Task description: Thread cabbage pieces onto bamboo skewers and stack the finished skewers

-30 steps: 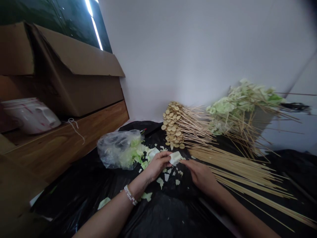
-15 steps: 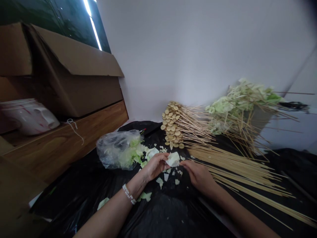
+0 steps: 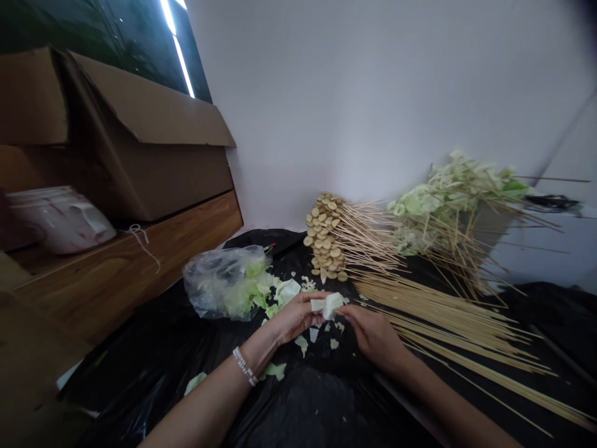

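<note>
A pale cabbage piece (image 3: 332, 306) is between my two hands above the black plastic sheet (image 3: 308, 398). My left hand (image 3: 296, 316), with a beaded bracelet at the wrist, pinches the piece's left side. My right hand (image 3: 373, 330) has its fingers closed at the right edge of the piece, around what looks like a thin stick tip, mostly hidden. Cabbage scraps (image 3: 302, 343) lie under and around my hands. To the left, a clear plastic bag (image 3: 209, 283) holds more cabbage leaves. Loose bamboo sticks (image 3: 448, 311) are spread out right of my right hand.
Skewers with round slices (image 3: 324, 233) are stacked against the wall. Skewered cabbage (image 3: 448, 186) stands heaped in a container at the back right. On the wooden surface (image 3: 186, 239) at left are a cardboard box (image 3: 172, 174) and a white tub (image 3: 60, 218).
The cabbage piece has turned and looks folded, with its pale face bunched toward my right hand. My left fingers have stretched slightly to the right. My right hand has barely moved.
</note>
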`<action>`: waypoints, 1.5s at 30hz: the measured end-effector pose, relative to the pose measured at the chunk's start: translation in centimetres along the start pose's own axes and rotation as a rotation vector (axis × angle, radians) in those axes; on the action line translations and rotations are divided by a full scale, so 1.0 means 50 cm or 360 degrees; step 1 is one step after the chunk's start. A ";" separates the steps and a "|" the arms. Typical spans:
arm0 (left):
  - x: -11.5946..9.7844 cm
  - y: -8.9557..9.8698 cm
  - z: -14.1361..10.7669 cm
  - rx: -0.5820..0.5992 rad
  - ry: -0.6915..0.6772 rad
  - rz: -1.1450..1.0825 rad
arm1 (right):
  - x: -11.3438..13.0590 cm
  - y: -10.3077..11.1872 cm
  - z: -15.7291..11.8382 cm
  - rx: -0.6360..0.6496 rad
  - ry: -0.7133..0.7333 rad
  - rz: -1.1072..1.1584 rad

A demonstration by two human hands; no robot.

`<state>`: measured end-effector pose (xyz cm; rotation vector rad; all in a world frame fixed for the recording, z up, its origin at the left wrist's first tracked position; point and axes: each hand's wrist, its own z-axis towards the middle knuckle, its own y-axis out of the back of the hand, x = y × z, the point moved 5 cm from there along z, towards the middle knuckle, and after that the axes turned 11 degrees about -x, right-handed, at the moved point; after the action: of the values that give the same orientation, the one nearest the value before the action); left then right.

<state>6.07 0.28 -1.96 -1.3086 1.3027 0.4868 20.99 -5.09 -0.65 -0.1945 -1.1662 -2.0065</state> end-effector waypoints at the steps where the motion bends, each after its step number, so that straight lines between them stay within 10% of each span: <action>1: -0.001 0.000 0.000 -0.0007 -0.0015 0.0011 | 0.002 0.001 0.001 -0.0012 -0.0003 0.0002; 37: 0.004 0.003 0.007 -0.0160 -0.0114 0.0046 | -0.007 0.001 0.004 -0.0179 -0.0231 0.0213; 45: -0.023 0.010 0.011 -0.0257 -0.0485 0.0266 | -0.021 0.003 0.009 -0.0119 -0.0249 0.0029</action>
<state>5.51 1.37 -1.30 -1.2053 1.1383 0.8884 21.69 -4.20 -0.78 -0.4049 -1.1818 -2.0502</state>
